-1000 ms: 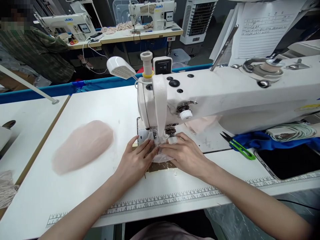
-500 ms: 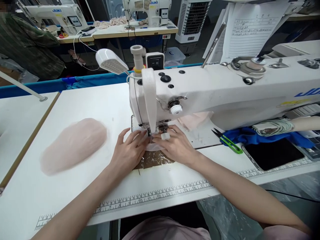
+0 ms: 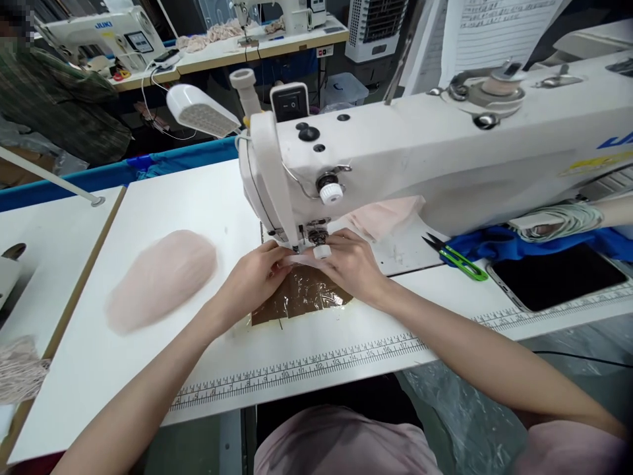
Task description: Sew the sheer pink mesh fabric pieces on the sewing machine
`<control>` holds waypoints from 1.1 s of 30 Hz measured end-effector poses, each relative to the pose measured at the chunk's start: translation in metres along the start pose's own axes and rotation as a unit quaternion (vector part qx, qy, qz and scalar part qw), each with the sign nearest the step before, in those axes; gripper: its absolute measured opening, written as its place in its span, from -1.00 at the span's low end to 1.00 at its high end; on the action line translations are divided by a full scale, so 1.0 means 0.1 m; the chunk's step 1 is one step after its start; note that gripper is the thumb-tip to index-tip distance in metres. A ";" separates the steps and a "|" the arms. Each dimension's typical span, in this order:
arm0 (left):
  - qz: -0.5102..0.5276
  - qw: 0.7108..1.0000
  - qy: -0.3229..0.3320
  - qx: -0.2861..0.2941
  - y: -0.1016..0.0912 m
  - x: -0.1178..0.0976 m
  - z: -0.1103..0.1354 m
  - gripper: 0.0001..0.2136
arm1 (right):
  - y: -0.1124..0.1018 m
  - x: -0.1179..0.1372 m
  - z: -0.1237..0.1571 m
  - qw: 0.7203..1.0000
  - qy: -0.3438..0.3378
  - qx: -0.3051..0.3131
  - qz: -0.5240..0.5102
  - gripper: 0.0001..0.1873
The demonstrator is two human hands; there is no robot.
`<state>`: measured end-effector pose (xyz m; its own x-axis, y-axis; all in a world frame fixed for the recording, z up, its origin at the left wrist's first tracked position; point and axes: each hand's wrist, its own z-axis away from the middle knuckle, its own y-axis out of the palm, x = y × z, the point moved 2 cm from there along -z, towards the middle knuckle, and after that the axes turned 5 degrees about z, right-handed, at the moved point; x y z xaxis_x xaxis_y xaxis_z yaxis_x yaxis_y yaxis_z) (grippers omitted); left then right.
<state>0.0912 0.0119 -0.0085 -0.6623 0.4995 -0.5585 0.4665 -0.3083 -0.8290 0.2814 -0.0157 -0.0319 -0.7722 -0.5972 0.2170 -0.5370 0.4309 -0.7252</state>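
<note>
A white sewing machine (image 3: 395,145) spans the right half of the table. Under its presser foot lies a strip of thin pale pink fabric (image 3: 302,259). My left hand (image 3: 264,267) pinches the left end of this fabric, fingers curled, just left of the needle. On the other side, my right hand (image 3: 353,264) grips the fabric's right end, its fingertips partly hidden behind the presser foot. Brown shiny tape (image 3: 301,293) covers the table in front of the needle. More pink fabric (image 3: 388,216) lies behind my right hand, beneath the machine arm.
An oval of sheer pink fabric (image 3: 163,280) lies on the left. Green thread snips (image 3: 457,259), a blue cloth (image 3: 494,247) and a phone (image 3: 558,276) are at the right. A printed ruler (image 3: 297,371) runs along the front edge. Another person's sleeve (image 3: 59,105) shows at upper left.
My left hand's fingers have gone from spread flat to curled, pinching the fabric. The fabric edge now stands raised between both hands. The camera view has tilted and shifted slightly.
</note>
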 end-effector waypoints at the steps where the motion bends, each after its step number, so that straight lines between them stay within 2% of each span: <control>1: 0.008 1.000 0.003 0.006 0.00 0.01 -0.03 -0.83 | 0.00 0.00 0.00 1.000 0.005 -0.005 -0.002 -0.65; 6: 0.071 0.997 0.031 0.020 0.00 0.03 -0.09 -0.77 | 0.03 -0.01 0.00 1.000 0.020 0.012 0.004 -0.67; 9: 0.097 0.995 0.031 0.017 -0.01 0.03 -0.08 -0.70 | 0.05 0.00 0.01 0.999 0.027 0.018 0.009 -0.60; 12: 0.103 0.993 0.059 0.014 0.03 0.03 -0.02 -0.66 | 0.03 0.03 0.03 0.999 0.009 0.034 0.010 -0.63; 14: 0.061 0.992 0.107 -0.004 0.09 0.03 0.06 -0.67 | 0.01 0.07 0.07 0.998 -0.027 0.051 0.008 -0.75; 16: -0.025 0.984 0.169 -0.042 0.16 0.02 0.16 -0.73 | -0.02 0.11 0.10 0.996 -0.064 0.062 0.015 -0.82; 19: -0.171 0.951 0.233 -0.110 0.25 -0.04 0.30 -0.80 | -0.06 0.15 0.12 0.992 -0.100 0.066 0.032 -0.82; 22: -0.266 0.917 0.253 -0.159 0.29 -0.12 0.37 -0.79 | -0.08 0.17 0.11 0.990 -0.115 0.069 0.043 -0.77; 25: -0.295 0.908 0.257 -0.154 0.30 -0.16 0.39 -0.77 | -0.09 0.17 0.10 0.990 -0.114 0.069 0.046 -0.75; 33: -0.285 0.918 0.238 -0.143 0.34 -0.11 0.39 -0.76 | -0.06 0.16 0.13 0.991 -0.110 0.072 0.031 -0.76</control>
<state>0.0911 -0.0353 -0.0315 -0.5478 0.8312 0.0952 0.3042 0.3039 -0.9028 0.2764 -0.0365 -0.0326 -0.7009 -0.7125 0.0322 -0.4238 0.3797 -0.8223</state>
